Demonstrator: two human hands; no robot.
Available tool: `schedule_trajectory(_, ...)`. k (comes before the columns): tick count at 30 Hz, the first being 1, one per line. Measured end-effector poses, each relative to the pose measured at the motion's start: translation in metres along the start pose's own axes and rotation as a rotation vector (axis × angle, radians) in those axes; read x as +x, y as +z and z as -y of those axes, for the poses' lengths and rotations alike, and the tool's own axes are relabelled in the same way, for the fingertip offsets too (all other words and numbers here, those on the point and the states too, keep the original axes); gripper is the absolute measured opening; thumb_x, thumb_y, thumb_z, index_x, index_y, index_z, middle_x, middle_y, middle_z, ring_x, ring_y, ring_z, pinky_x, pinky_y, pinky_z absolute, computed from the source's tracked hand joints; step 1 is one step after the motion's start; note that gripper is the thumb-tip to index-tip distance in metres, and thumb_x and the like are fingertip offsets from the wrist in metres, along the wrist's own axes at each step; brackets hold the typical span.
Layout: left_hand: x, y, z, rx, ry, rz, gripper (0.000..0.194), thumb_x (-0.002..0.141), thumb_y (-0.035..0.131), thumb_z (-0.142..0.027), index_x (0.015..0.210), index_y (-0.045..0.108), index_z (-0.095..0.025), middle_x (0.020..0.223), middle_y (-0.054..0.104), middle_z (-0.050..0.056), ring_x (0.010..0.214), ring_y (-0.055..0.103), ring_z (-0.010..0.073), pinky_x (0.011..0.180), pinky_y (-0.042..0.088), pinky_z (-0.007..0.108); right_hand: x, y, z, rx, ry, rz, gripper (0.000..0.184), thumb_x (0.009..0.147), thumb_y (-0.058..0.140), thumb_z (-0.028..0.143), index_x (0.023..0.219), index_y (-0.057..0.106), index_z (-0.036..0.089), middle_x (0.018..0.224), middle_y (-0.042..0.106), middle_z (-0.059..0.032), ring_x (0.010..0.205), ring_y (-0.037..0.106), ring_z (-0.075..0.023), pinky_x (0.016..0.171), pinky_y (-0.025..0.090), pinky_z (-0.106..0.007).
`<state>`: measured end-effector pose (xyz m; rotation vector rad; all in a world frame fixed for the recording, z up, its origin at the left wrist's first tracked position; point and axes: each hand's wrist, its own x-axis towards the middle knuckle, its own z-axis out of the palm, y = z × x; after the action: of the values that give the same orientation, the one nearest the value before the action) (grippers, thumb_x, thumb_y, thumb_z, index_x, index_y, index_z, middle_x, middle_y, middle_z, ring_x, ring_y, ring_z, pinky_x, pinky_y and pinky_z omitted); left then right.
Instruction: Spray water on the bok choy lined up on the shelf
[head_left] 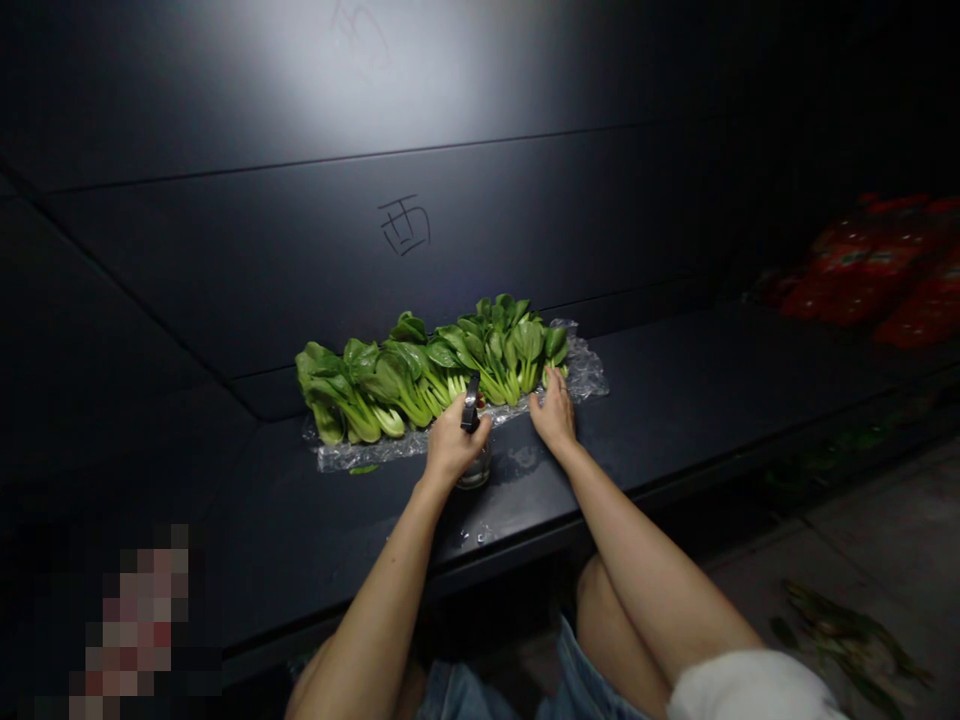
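Green bok choy [409, 385] lies in a row, leaves toward the back panel and pale stems toward me. Clear plastic wrap [589, 365] is spread beneath it and sticks out at the right end and along the front. My left hand [450, 440] is closed round a spray bottle [471, 405] with a black trigger head and a clear body, held upright in front of the row's middle. At the right end, my right hand [553, 410] has its fingers stretched out against the stems of the last bok choy, thumb apart.
A dark shelf [675, 380] runs across, with a marked dark panel [510, 220] behind it. Water drops and a loose leaf [364, 469] lie near the front. Red bottles [862, 265] stand far right. Wilted leaves [847, 635] are on the floor at lower right.
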<state>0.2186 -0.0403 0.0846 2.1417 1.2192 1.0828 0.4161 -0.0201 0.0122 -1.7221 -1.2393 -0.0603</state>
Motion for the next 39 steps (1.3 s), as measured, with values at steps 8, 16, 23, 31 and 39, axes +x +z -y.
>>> schedule_trajectory(8, 0.001, 0.012, -0.006, -0.004, -0.002, -0.036, 0.018, 0.085, 0.055, -0.030, 0.098, 0.062, -0.021, 0.081, 0.070, 0.003, 0.073, 0.066, 0.0171, 0.071, 0.049, 0.027, 0.003, -0.005, -0.009, -0.014, -0.003, -0.013, 0.062, 0.083, 0.047, 0.017, 0.144, 0.040, 0.007, 0.148, 0.044, -0.0241, 0.141, 0.039, -0.0319, 0.111, 0.039, -0.051)
schedule_trajectory(16, 0.008, 0.033, -0.015, -0.030, 0.038, -0.078, 0.023, 0.084, 0.056, -0.030, 0.104, 0.061, -0.020, 0.096, 0.071, 0.006, 0.080, 0.066, 0.0175, 0.076, 0.050, 0.028, 0.004, -0.010, -0.014, -0.027, -0.013, -0.037, 0.061, 0.083, 0.047, 0.018, 0.143, 0.042, 0.008, 0.146, 0.046, -0.0232, 0.139, 0.043, -0.0302, 0.109, 0.042, -0.047)
schedule_trajectory(23, 0.016, 0.046, -0.023, 0.013, 0.037, -0.091, 0.018, 0.086, 0.054, -0.029, 0.099, 0.062, -0.019, 0.086, 0.069, 0.006, 0.075, 0.064, 0.0180, 0.073, 0.048, 0.028, 0.005, -0.016, -0.016, -0.029, 0.004, -0.055, 0.058, 0.084, 0.045, 0.019, 0.142, 0.043, 0.008, 0.146, 0.048, -0.0228, 0.138, 0.043, -0.0291, 0.109, 0.042, -0.046)
schedule_trajectory(31, 0.022, 0.053, -0.013, -0.151, 0.027, -0.121, 0.041, 0.084, 0.063, -0.040, 0.117, 0.055, -0.018, 0.108, 0.067, 0.010, 0.087, 0.066, 0.0197, 0.083, 0.051, 0.034, 0.006, -0.016, -0.019, -0.003, -0.001, -0.070, 0.056, 0.087, 0.043, 0.021, 0.141, 0.044, 0.007, 0.145, 0.049, -0.0225, 0.139, 0.042, -0.0283, 0.109, 0.042, -0.045)
schedule_trajectory(39, 0.025, 0.054, 0.007, -0.340, 0.051, -0.003, 0.091, 0.069, 0.078, -0.053, 0.141, 0.036, -0.017, 0.135, 0.052, 0.018, 0.121, 0.056, 0.0303, 0.104, 0.044, 0.047, 0.008, -0.018, -0.018, 0.154, -0.040, -0.083, 0.051, 0.092, 0.040, 0.035, 0.137, 0.049, 0.010, 0.141, 0.054, -0.0225, 0.134, 0.049, -0.0292, 0.109, 0.041, -0.048)
